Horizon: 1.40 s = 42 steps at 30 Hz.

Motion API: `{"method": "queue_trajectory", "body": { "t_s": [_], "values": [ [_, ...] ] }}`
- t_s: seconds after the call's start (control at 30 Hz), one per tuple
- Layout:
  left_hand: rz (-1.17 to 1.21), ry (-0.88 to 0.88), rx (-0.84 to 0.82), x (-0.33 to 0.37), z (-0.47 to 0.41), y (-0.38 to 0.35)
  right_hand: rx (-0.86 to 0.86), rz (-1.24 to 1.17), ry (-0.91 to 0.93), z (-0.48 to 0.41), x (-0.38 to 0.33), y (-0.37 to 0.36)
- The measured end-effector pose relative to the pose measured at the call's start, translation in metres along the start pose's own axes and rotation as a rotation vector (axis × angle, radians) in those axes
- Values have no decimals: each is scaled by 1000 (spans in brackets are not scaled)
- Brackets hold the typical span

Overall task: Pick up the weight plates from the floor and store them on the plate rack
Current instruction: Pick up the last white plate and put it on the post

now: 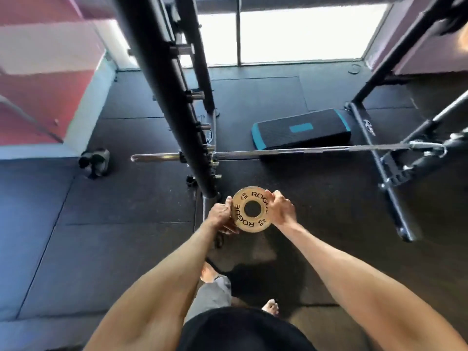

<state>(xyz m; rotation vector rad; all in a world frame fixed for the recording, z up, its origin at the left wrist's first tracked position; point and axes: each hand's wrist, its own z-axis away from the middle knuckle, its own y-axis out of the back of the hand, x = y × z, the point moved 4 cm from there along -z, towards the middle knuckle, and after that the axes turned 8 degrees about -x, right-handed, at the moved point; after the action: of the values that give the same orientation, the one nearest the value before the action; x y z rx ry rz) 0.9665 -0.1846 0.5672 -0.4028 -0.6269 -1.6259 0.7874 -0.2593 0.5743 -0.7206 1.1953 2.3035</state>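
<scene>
A small tan weight plate [247, 219] with black "ROGUE" and "0.5" lettering and a round centre hole is held flat-face-up in front of me. My left hand [221, 217] grips its left edge and my right hand [282, 209] grips its right edge. Just beyond and left of the plate rises the black upright of the plate rack [172, 97], with several short metal storage pegs [194, 94] sticking out along it. The lowest pegs are close above the plate.
A barbell [253, 154] lies across the black rubber floor behind the upright. A black and teal step platform [301, 129] sits beyond it. Black rack frame legs [379, 160] stand to the right. A small dark object [95, 160] lies at left. My feet are below.
</scene>
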Motion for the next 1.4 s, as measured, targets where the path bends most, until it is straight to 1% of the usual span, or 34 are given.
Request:
{"method": "queue_trajectory", "body": {
  "t_s": [0.1, 0.17, 0.23, 0.3, 0.37, 0.47, 0.53, 0.67, 0.83, 1.03, 1.2, 1.3, 1.4],
  "values": [
    [117, -32, 173, -24, 11, 64, -80, 30, 84, -18, -66, -40],
    [270, -72, 303, -40, 18, 110, -137, 18, 125, -29, -112, -68],
    [318, -84, 450, -56, 23, 159, -193, 13, 160, -40, -157, -101],
    [370, -127, 563, -71, 27, 209, -228, 14, 184, -53, -202, -136],
    [428, -172, 660, -79, 36, 261, -257, -19, 214, -66, -248, -173],
    [495, -208, 739, -98, 43, 341, -319, -58, 279, -70, -323, -218],
    [547, -243, 749, -107, 51, 395, -347, -115, 329, -72, -372, -242],
    [531, -262, 776, -108, 68, 494, -362, -120, 438, -83, -461, -282],
    [497, -280, 806, -100, 64, 595, -403, -132, 471, -114, -549, -319],
    [483, -314, 808, -76, 33, 711, -407, -192, 467, -182, -643, -358],
    [435, -375, 847, -8, 8, 824, -410, -323, 492, -253, -740, -370],
    [444, -472, 884, 43, -7, 888, -379, -425, 514, -293, -804, -357],
    [419, -538, 866, 96, -30, 944, -312, -483, 557, -329, -859, -337]
  ]
}}
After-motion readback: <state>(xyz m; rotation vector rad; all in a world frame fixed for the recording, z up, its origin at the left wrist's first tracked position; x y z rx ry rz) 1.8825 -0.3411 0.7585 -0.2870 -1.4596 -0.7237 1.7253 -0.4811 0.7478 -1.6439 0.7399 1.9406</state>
